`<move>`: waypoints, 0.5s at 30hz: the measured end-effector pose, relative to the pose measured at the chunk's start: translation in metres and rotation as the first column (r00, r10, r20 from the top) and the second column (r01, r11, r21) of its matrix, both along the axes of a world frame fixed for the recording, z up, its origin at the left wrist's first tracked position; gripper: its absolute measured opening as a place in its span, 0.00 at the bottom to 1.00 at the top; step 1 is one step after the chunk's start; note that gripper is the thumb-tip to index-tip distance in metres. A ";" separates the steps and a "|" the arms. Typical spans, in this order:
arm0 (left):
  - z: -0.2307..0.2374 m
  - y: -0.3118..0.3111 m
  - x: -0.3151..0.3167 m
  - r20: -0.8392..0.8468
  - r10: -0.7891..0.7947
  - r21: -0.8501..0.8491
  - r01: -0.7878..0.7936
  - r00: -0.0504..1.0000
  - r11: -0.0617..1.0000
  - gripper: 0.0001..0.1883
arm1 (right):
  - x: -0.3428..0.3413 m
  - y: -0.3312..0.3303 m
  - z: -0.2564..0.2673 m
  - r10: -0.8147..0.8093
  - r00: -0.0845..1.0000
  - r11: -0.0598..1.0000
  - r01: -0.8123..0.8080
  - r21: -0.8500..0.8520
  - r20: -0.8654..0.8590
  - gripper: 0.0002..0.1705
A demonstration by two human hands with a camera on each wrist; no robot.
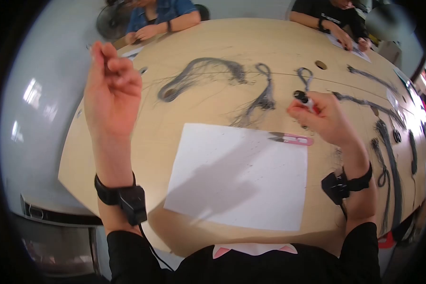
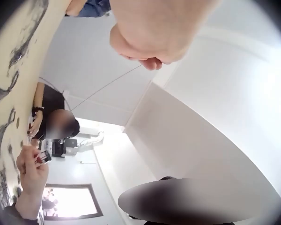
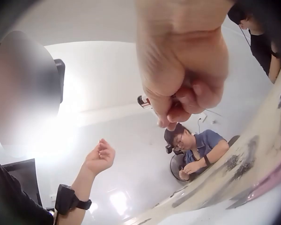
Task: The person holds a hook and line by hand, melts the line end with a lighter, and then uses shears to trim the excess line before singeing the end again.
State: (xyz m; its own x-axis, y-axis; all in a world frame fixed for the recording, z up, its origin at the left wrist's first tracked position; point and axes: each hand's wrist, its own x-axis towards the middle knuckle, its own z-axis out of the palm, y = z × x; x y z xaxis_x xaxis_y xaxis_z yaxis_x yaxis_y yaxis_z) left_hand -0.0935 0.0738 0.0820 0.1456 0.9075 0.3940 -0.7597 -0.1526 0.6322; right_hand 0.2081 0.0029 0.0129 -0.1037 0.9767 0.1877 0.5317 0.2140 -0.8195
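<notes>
My left hand (image 1: 113,90) is raised above the table's left side, fingers curled and fingertips close together; no object shows clearly in it. It also fills the top of the left wrist view (image 2: 161,33). My right hand (image 1: 324,118) grips a short black, white and red marker-like object (image 1: 302,97), right of the paper. The object's end (image 3: 143,101) sticks out beside the curled right hand (image 3: 187,79). Below the hands lie a white sheet (image 1: 236,184) and pink-handled snips (image 1: 296,139) across its top right edge. Bundles of dark strands (image 1: 194,64) lie beyond the sheet.
More dark strand bundles (image 1: 388,156) lie on the right of the wooden table (image 1: 279,42). A small black ring-shaped item (image 1: 397,136) is among them. Two people sit across the table, one in a blue shirt (image 1: 177,7), one in black (image 1: 312,9).
</notes>
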 end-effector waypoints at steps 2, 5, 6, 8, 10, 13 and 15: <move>0.018 -0.009 -0.022 0.007 0.056 0.053 -0.056 0.998 0.997 0.07 | -0.003 -0.003 0.005 0.055 0.998 0.998 -0.055 0.009 -0.009 0.10; 0.044 -0.033 -0.060 -0.020 0.034 0.160 -0.030 0.999 0.987 0.07 | -0.010 -0.011 0.011 0.116 0.993 0.993 -0.116 -0.010 0.028 0.09; 0.054 -0.043 -0.073 -0.057 0.001 0.201 0.011 0.998 0.979 0.06 | -0.013 -0.015 0.014 0.120 0.990 0.992 -0.118 -0.035 0.076 0.08; 0.074 -0.068 -0.099 -0.060 0.067 0.225 -0.052 0.996 0.973 0.06 | -0.019 -0.022 0.021 0.194 0.976 0.980 -0.189 -0.056 0.100 0.08; 0.093 -0.096 -0.133 -0.085 0.135 0.268 -0.108 0.987 0.957 0.05 | -0.024 -0.029 0.021 0.255 0.958 0.966 -0.247 -0.079 0.130 0.08; 0.121 -0.148 -0.191 -0.098 0.244 0.278 -0.209 0.965 0.938 0.05 | -0.032 -0.034 0.019 0.413 0.910 0.910 -0.412 -0.039 0.042 0.07; 0.134 -0.181 -0.237 -0.220 0.320 0.450 -0.195 0.921 0.871 0.06 | -0.037 -0.038 0.022 0.484 0.873 0.863 -0.465 -0.198 0.059 0.06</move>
